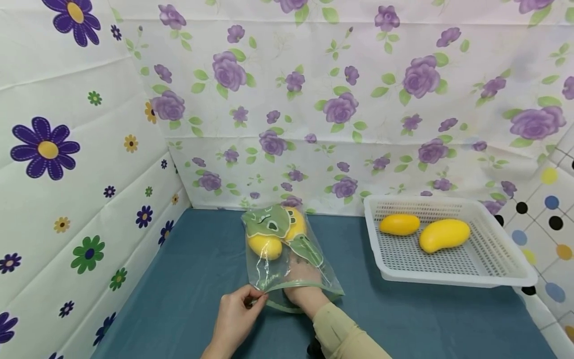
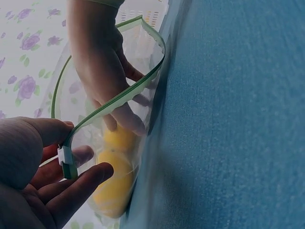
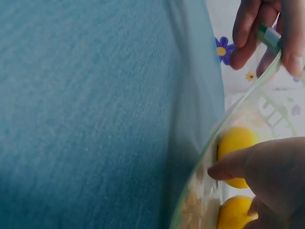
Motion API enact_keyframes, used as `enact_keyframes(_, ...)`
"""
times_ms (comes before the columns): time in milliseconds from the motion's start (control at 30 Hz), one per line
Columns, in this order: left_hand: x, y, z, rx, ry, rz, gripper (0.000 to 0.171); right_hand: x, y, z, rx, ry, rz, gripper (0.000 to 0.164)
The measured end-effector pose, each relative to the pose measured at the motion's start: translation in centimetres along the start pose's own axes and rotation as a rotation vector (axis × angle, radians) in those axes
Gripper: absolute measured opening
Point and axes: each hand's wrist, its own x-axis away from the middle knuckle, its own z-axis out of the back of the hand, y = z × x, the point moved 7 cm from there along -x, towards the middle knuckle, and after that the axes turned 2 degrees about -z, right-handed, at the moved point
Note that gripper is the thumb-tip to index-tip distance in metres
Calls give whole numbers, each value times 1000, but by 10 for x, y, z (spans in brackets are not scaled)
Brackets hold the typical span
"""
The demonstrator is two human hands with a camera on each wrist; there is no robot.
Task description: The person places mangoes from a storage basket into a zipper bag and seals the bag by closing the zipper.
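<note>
A clear zip bag [image 1: 263,271] with a green printed pattern and green zip edge lies on the table, mouth toward me. Inside are two yellow mangoes [image 1: 265,247], partly covered by the print. My left hand [image 1: 237,316] pinches the left corner of the mouth, beside the white slider [image 2: 65,155]. Through the opening reaches my right hand [image 1: 307,281], inside the bag past the wrist. Its fingers [image 2: 126,117] are spread and fairly straight, close to the mangoes; whether they touch them I cannot tell.
A white plastic basket [image 1: 448,277] stands on the right of the blue tabletop [image 1: 193,279], with two more mangoes [image 1: 444,235] in it. Flower-printed sheets [image 1: 287,109] rise behind and on the left. A dotted sheet [image 1: 544,239] borders the right.
</note>
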Motion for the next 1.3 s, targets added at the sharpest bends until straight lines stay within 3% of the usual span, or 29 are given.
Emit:
enact_keyframes(200, 2, 1, -1, -4, -2, -8, 20, 10, -5, -5, -35, -76, 58, 72)
enact_keyframes(533, 0, 2, -1, -16, 7, -20, 21, 23, -3, -6, -54, -75, 152, 64)
enact_keyframes(733, 0, 1, 0, -24, 19, -18, 22, 32, -5, 3, -17, -116, 198, 61)
enact_keyframes(1000, 0, 2, 2, -34, 26, -10, 19, 49, -2, 13, -120, -162, 209, 60)
enact_keyframes(1300, 1, 2, 2, -24, 46, 1, 20, 72, -2, 27, -108, -210, 260, 51)
